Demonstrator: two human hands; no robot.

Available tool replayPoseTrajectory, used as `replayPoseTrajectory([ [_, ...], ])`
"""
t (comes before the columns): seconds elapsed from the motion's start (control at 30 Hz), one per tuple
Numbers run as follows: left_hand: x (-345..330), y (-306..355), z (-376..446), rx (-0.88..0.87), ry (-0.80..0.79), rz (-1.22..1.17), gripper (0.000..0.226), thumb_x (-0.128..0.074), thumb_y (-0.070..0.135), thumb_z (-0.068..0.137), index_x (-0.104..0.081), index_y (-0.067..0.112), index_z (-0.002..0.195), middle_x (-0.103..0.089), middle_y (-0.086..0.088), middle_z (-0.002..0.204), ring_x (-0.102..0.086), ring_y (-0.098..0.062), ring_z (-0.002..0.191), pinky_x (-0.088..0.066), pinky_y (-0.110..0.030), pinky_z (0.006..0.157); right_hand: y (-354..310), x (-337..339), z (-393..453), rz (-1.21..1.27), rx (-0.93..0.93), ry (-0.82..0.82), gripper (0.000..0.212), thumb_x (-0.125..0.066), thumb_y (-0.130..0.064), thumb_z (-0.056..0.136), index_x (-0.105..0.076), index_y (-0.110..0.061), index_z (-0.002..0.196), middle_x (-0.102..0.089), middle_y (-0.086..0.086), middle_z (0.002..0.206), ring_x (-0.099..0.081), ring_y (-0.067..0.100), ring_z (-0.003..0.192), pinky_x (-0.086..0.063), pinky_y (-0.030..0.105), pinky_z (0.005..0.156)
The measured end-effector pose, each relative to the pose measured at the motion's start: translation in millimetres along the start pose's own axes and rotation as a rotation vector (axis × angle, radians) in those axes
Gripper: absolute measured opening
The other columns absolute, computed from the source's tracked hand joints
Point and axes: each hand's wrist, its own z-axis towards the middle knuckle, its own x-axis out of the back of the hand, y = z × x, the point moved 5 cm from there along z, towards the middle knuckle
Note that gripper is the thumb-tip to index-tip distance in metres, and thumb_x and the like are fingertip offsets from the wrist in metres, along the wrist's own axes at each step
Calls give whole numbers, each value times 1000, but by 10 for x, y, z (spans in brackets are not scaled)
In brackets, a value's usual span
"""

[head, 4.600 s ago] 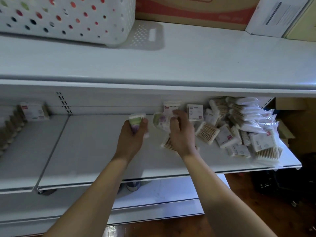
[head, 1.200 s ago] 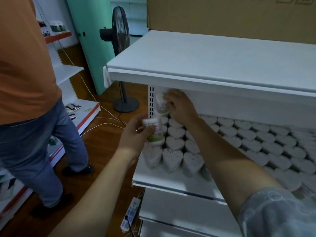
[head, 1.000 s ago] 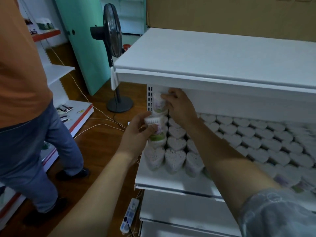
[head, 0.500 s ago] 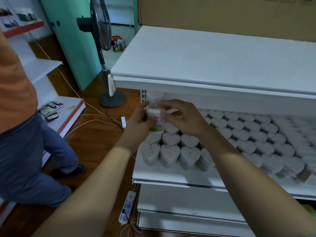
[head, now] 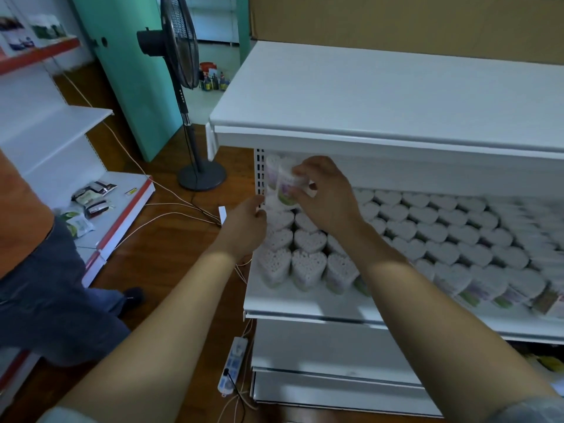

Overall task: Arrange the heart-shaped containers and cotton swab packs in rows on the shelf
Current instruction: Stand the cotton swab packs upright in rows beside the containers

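White heart-shaped containers point(head: 427, 227) stand in tight rows on the middle shelf point(head: 305, 312), filling it from its left end towards the right. My right hand point(head: 323, 196) grips one heart-shaped container point(head: 285, 189) with a purple and green label, held tilted above the back left rows. Just behind it another container point(head: 272, 169) stands on top of the lower layer in the back left corner. My left hand point(head: 244, 227) is at the shelf's left edge, fingers relaxed, holding nothing and touching the side of the stack.
The white shelf top point(head: 396, 96) overhangs the rows closely. A standing fan point(head: 183, 56) and cables are on the floor to the left, with a power strip point(head: 233, 364) below. A person in an orange shirt point(head: 45, 285) stands at far left beside another shelf with packets point(head: 91, 196).
The container passed from my left hand to my right, which lifted it up towards the back left corner. My left hand dropped to the shelf's left edge. Earlier I was at the cotton swab packs.
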Motion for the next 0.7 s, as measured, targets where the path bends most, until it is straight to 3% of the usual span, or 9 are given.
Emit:
replayPoseTrajectory([
  [0.1, -72, 57, -50, -69, -36, 301, 43, -42, 20, 105, -44, 10, 147, -46, -9, 151, -45, -27, 136, -37, -34, 109, -46, -238, -3, -96, 51, -6, 32, -73, -22, 85, -68, -10, 114, -57, 10, 124, -58, 32, 106, -52, 39, 89],
  [0.27, -179, 25, -70, -156, -115, 479, 32, -41, 21, 104, -63, 2, 118, -54, -15, 136, -57, -33, 119, -46, -37, 95, -1, -395, -55, -192, 112, 16, 29, -73, -15, 84, -67, -6, 111, -58, 14, 123, -59, 36, 103, -54, 41, 83],
  [0.47, -176, 25, -63, -185, -89, 552, 31, -45, 22, 102, -63, 3, 118, -53, -13, 137, -57, -32, 117, -51, -39, 92, -34, -420, -49, -282, 186, 63, 27, -70, -19, 86, -66, -8, 110, -60, 14, 121, -60, 36, 98, -56, 40, 71],
  [0.7, -168, 67, -82, -178, -84, 528, 36, -46, 23, 102, -58, 2, 129, -51, -13, 141, -54, -30, 122, -45, -34, 95, -47, -452, -16, -361, 196, 78, 25, -64, -23, 89, -67, -8, 109, -62, 15, 120, -62, 37, 93, -56, 41, 68],
])
